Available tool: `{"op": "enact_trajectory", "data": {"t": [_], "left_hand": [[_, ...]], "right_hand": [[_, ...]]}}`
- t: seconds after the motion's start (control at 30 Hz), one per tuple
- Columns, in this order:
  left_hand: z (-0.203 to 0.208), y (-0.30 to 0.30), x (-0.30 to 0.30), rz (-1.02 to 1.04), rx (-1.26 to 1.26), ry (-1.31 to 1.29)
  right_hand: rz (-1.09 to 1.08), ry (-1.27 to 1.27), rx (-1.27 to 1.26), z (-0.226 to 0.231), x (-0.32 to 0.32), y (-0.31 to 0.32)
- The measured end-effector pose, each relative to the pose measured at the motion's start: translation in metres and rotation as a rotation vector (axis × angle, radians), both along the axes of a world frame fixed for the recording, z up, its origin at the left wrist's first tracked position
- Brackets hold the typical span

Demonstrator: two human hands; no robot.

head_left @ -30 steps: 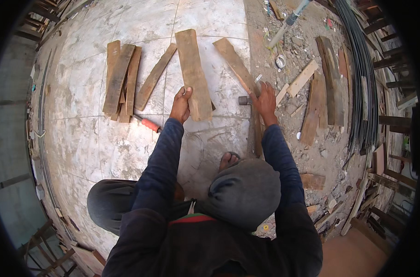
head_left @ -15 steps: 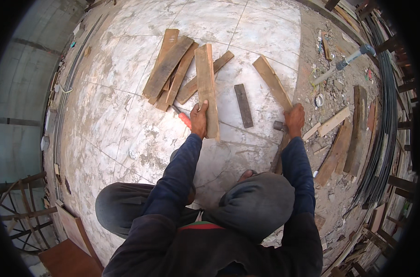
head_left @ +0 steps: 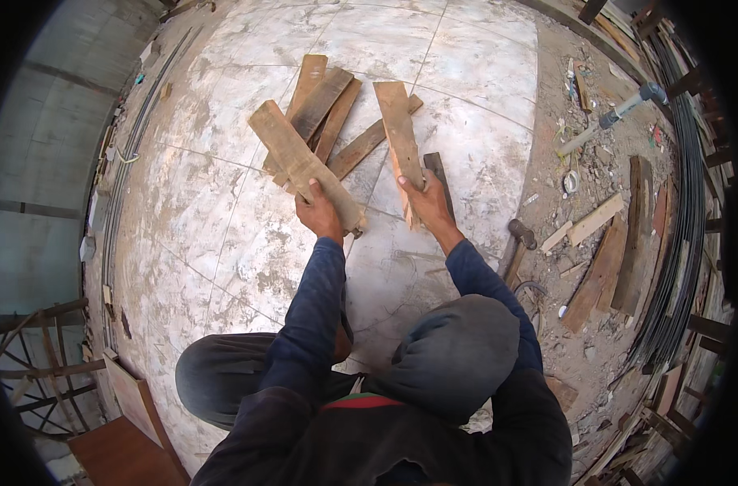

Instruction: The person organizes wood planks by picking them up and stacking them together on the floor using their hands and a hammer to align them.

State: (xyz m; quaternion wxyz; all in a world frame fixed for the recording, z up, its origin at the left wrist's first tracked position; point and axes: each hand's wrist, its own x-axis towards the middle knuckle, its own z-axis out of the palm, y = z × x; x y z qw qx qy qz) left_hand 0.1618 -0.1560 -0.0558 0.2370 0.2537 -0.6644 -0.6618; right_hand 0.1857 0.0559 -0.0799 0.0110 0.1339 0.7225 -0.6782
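Where pale tiled floor [head_left: 223, 211] is spreading widest, a strip of rubble [head_left: 575, 360] is running along its right side. Farther right, a bundle of black rods [head_left: 678, 275] is curving from far to near. Far on the floor, left of centre, a loose pile of boards [head_left: 322, 105] is lying fanned out, one slanting board [head_left: 365, 147] reaching from it toward the right.

A left board [head_left: 304, 158] is crossing the near part of the pile, its far end pointing left; whether it is touching the pile is not showing clearly. A right board [head_left: 399, 130] is pointing far, overlapping the slanting board, its left edge showing paler wood. A short dark board [head_left: 435, 166] is lying just right of it, partly hidden.

Right of the right forearm, a hammer [head_left: 521, 235] is lying near the floor's edge.

Left hand [head_left: 320, 212] is gripping the left board toward its near end, thumb resting on the upper face. Right hand [head_left: 431, 202] is holding the right board likewise, thumb on top, other fingers mostly hiding. On the rubble, a small white ring [head_left: 571, 182] is lying.
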Motion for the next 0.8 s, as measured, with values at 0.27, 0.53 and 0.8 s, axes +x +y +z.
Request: {"op": "enact_trajectory", "data": {"t": [0.27,0.53,0.8], "left_hand": [[0.029,-0.030,-0.016,-0.094,-0.262,-0.069],[-0.016,-0.030,-0.047,-0.425,-0.564,-0.105],[-0.025,-0.061,-0.168,-0.334,-1.152,-0.258]], "right_hand": [[0.473,0.114,0.269,0.005,-0.014,-0.062],[-0.007,-0.007,0.154,-0.013,0.156,0.015],[-0.568,-0.170,0.256,-0.009,0.297,0.094]]}}
